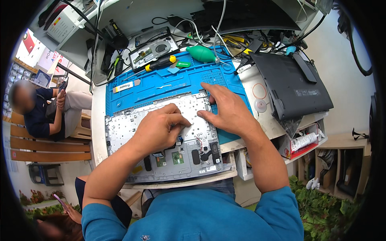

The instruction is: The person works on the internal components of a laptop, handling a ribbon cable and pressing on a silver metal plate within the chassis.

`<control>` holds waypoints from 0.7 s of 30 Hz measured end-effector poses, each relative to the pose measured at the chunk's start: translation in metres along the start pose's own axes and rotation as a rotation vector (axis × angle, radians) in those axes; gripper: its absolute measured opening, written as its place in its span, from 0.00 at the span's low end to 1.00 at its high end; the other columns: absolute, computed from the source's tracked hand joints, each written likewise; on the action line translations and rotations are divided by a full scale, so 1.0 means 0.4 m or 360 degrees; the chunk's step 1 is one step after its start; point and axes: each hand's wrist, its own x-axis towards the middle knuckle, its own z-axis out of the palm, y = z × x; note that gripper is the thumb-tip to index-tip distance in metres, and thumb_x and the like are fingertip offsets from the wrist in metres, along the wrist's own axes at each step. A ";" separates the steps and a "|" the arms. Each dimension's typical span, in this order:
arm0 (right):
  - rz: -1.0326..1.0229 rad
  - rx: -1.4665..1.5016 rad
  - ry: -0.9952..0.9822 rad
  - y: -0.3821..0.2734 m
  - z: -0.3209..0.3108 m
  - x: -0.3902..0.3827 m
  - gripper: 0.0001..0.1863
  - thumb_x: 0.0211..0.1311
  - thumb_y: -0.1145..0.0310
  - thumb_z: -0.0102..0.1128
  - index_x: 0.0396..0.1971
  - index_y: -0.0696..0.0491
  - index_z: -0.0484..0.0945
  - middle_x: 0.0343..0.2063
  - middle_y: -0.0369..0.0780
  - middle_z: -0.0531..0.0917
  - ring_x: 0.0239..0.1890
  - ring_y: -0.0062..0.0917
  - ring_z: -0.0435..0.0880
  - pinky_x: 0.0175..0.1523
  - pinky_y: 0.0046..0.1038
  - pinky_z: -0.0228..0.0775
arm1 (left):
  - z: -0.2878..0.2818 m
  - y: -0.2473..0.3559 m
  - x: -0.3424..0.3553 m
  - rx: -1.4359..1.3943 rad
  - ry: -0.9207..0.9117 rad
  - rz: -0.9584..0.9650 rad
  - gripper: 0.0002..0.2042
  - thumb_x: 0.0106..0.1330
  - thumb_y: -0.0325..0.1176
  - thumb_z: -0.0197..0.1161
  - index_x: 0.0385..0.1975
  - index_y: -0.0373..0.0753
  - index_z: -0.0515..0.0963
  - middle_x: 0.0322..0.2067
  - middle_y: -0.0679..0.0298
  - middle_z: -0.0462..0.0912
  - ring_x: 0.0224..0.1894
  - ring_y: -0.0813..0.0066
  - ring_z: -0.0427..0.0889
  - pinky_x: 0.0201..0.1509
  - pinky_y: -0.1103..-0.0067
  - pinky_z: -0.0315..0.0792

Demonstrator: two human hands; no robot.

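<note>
An opened laptop chassis, silver with bare metal plate and small green boards, lies partly on a blue repair mat. Over its middle, my left hand is closed in a pinch, fingertips down at the plate. Whatever sits between those fingertips is too small or hidden to make out. My right hand rests at the chassis's right edge, thumb on the plate and index finger stretched toward its far corner, fingers apart. A black speaker and thin wires show near the right front corner.
On the mat's far part lie a yellow-black screwdriver and a green air blower. Behind them are cables and a hard drive caddy-like part. A dark laptop stands at right. A seated person is at left.
</note>
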 end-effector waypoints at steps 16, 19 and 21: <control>-0.0059 -0.0012 0.0101 0.014 0.013 0.000 0.44 0.62 0.52 0.83 0.75 0.56 0.77 0.44 0.44 0.86 0.47 0.39 0.87 0.53 0.41 0.81 | 0.027 -0.001 -0.019 0.0085 0.0158 0.0041 0.12 0.65 0.21 0.74 0.44 0.46 0.95 0.41 0.62 0.89 0.38 0.61 0.92 0.43 0.70 0.87; -0.0066 -0.0021 0.0104 0.011 0.014 0.002 0.44 0.62 0.53 0.83 0.75 0.56 0.77 0.43 0.44 0.86 0.47 0.39 0.87 0.53 0.41 0.80 | 0.043 -0.003 -0.027 0.0105 0.0240 0.0044 0.11 0.64 0.23 0.73 0.42 0.47 0.95 0.43 0.63 0.89 0.37 0.56 0.92 0.43 0.66 0.87; -0.0073 -0.0031 0.0107 0.013 0.014 0.000 0.44 0.62 0.53 0.83 0.75 0.56 0.77 0.43 0.44 0.86 0.47 0.40 0.87 0.53 0.41 0.80 | 0.049 -0.001 -0.028 0.0113 0.0270 0.0038 0.11 0.64 0.23 0.72 0.41 0.47 0.95 0.43 0.63 0.89 0.36 0.54 0.92 0.43 0.64 0.87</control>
